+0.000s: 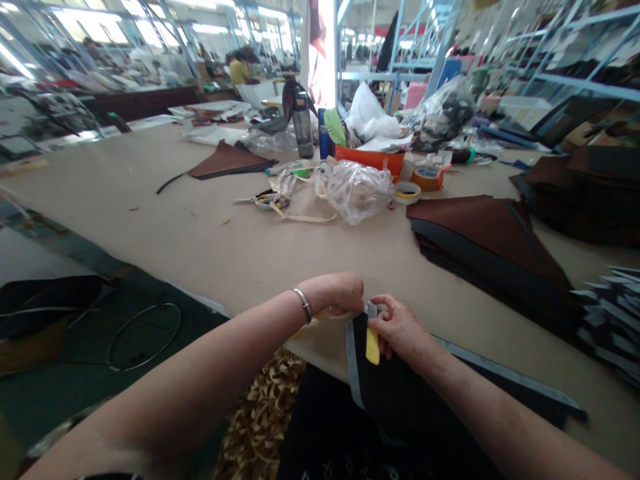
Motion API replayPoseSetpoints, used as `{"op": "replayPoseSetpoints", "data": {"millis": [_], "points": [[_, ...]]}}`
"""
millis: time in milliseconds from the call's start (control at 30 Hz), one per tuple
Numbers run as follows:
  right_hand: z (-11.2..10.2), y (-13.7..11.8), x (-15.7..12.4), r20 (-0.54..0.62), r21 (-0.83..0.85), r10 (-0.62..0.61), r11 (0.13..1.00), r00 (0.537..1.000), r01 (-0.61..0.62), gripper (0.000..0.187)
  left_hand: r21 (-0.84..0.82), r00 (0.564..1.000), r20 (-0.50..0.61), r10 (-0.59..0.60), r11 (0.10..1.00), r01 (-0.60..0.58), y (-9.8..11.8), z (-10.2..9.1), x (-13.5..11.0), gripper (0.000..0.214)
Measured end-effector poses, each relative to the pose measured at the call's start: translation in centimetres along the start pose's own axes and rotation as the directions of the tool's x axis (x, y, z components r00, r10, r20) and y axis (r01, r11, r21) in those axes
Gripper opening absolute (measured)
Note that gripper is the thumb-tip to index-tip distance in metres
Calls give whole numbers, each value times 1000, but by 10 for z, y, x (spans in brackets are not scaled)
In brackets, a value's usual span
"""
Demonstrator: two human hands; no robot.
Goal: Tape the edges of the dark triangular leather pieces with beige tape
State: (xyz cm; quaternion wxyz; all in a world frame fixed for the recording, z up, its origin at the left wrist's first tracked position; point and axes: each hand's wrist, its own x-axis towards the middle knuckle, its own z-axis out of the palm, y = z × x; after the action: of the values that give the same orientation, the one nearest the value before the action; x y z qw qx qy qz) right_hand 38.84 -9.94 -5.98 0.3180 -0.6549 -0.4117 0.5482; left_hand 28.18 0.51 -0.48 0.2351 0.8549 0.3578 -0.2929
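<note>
My left hand [336, 293], with a bracelet at the wrist, is closed at the near edge of the table. What its fingers hold, if anything, is hidden; a pale strip shows just beneath it. Close beside it, my right hand [399, 328] pinches a small tool with a flat yellow handle [373, 348] and a greyish upper end. Both hands are at the corner of a black fabric piece [400, 390] with grey strips along its edges. This piece lies partly on the table [240, 250] and hangs over its edge toward my lap.
Stacked brown and black panels [475, 233] lie to the right, beside a pile of grey-edged pieces [613, 320]. Farther back are yellow-handled scissors [270, 199], a clear plastic bag [355, 190], tape rolls [407, 193], a bottle [302, 123] and an orange box [370, 160].
</note>
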Motion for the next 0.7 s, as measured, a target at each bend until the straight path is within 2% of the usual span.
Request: {"op": "replayPoseSetpoints", "data": {"millis": [233,367,467,533,600,667,700], "points": [[1,-1,-5,7,-170,-24,985,1000,25,36,-68,999,-15,33,997,-34,3,0,-4,21],[1,1,-4,-25,-307,-63,950,998,52,37,-171,992,-95,82,980,-97,14,4,-17,18],[3,1,-3,-49,-444,-117,892,992,83,35,-248,971,-202,130,952,-179,22,2,-33,18],[1,0,-6,-26,-369,-127,923,992,109,44,-275,949,-300,95,944,-182,16,-1,-39,19],[-7,-1,-16,-19,-157,-133,979,991,129,56,-291,917,-400,3,948,-130,0,-1,-41,20],[-27,1,-31,-65,44,-98,994,993,101,60,-309,864,-492,-104,949,-62,-24,4,-39,20],[-42,4,-41,-99,105,-60,992,993,71,55,-320,832,-534,-150,947,-34,-36,9,-38,21]]}}
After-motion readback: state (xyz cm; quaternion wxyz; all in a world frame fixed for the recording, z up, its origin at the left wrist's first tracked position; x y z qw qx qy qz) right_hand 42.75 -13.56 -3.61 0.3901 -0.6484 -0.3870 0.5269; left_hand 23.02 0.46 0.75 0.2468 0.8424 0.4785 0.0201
